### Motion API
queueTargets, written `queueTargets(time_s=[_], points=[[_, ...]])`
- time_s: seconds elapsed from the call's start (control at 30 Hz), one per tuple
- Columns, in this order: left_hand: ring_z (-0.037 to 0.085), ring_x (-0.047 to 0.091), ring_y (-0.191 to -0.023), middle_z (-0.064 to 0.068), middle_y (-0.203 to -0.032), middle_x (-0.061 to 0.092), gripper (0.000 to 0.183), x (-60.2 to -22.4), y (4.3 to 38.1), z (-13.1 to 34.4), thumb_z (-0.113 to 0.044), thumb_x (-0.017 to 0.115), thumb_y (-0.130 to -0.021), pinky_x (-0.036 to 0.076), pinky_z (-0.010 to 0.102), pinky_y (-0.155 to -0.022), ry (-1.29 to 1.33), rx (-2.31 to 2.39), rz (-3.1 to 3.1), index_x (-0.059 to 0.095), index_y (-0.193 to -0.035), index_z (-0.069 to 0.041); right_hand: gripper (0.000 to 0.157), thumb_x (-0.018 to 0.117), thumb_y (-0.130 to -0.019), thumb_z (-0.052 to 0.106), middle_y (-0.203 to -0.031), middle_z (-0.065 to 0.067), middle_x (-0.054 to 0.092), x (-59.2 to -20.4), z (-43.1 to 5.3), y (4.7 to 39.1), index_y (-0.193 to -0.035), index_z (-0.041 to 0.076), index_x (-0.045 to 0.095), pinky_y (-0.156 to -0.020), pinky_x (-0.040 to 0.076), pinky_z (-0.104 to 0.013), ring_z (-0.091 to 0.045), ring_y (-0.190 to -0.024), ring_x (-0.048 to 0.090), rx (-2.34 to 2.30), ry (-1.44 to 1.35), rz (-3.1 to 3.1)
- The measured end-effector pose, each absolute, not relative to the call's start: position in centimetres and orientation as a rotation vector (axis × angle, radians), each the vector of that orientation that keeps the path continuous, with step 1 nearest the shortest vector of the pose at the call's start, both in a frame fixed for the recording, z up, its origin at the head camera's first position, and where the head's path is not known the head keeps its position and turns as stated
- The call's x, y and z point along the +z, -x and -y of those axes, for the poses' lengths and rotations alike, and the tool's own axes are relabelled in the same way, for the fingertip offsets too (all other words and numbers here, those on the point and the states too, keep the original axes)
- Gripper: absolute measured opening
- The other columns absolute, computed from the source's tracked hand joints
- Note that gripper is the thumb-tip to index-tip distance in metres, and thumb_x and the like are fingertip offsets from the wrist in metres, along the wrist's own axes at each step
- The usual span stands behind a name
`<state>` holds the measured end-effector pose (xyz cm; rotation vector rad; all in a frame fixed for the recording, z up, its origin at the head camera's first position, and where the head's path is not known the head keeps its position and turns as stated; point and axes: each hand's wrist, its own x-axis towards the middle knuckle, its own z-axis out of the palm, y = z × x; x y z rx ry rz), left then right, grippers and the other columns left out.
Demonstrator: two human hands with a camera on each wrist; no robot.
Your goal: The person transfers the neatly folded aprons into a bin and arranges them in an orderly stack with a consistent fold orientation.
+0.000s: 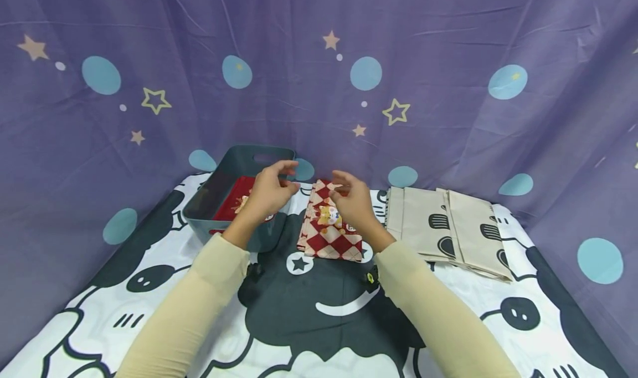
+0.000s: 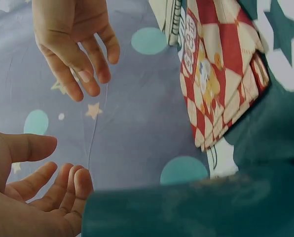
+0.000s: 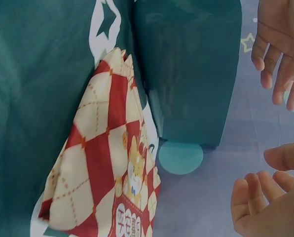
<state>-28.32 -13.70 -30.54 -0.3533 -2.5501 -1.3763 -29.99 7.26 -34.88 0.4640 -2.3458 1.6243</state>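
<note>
My left hand [image 1: 269, 192] is raised over the right side of a dark teal plastic bin [image 1: 199, 224], with its fingers loosely bent and nothing in them. A red folded cloth [image 1: 233, 199] with a printed figure lies inside that bin. To the right, my right hand [image 1: 355, 202] hovers above a folded red-and-cream checked cloth [image 1: 331, 249] with a cartoon dog on it. In the right wrist view, the thumb and fingers of the right hand [image 3: 273, 197] are apart and hold nothing. The checked cloth lies in several layers, close beside the bin.
Folded beige cloths [image 1: 423, 217] with black prints lie at the right. Under everything is a black-and-white cartoon sheet [image 1: 339, 311]. A purple curtain [image 1: 299, 29] with stars and blue dots rises right behind the bin and cloths.
</note>
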Motion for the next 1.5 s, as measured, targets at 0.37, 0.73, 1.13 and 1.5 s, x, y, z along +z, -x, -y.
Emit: queueTargets(time_s=[0.37, 0.73, 1.13, 1.5], points=[[0.03, 0.067, -0.105, 0.014, -0.127, 0.065, 0.049, -31.9, 28.6, 10.7, -0.006, 0.069, -0.094, 0.058, 0.042, -0.084, 0.415, -1.466, 2.547, 0.058, -0.142, -0.006, 0.048, 0.065, -0.094, -0.004, -0.128, -0.021, 0.066, -36.0, -9.3, 30.0, -0.141, 0.0, 0.058, -0.092, 0.057, -0.042, -0.037, -0.116, 0.066, 1.569, -0.406, 2.357], [0.027, 0.064, -0.101, 0.014, -0.123, 0.064, 0.046, -34.2, 29.3, 8.4, -0.015, 0.062, -0.1, 0.055, 0.035, -0.08, 0.26, -1.638, 2.575, 0.055, -0.144, -0.006, 0.047, 0.065, -0.096, 0.003, -0.126, -0.02, 0.066, -37.1, -11.1, 30.2, -0.142, 0.001, 0.058, -0.086, 0.057, -0.044, -0.035, -0.113, 0.065, 1.536, -0.339, 2.396], [0.026, 0.06, -0.102, 0.02, -0.129, 0.06, 0.049, -37.1, 30.5, 7.5, -0.022, 0.054, -0.105, 0.052, 0.037, -0.083, 0.005, -1.865, 2.606, 0.048, -0.149, -0.002, 0.044, 0.065, -0.095, 0.006, -0.121, -0.024, 0.067, -38.1, -11.9, 30.7, -0.138, -0.003, 0.059, -0.085, 0.056, -0.043, -0.035, -0.105, 0.068, 1.511, -0.205, 2.492], [0.034, 0.056, -0.124, 0.022, -0.139, 0.056, 0.051, -39.0, 30.9, 7.6, -0.028, 0.046, -0.107, 0.044, 0.047, -0.105, -0.13, -1.772, 2.622, 0.047, -0.148, 0.003, 0.045, 0.064, -0.096, 0.012, -0.119, -0.023, 0.067, -39.6, -12.6, 31.3, -0.138, -0.005, 0.058, -0.075, 0.057, -0.034, -0.029, -0.099, 0.066, 1.526, -0.018, 2.683]])
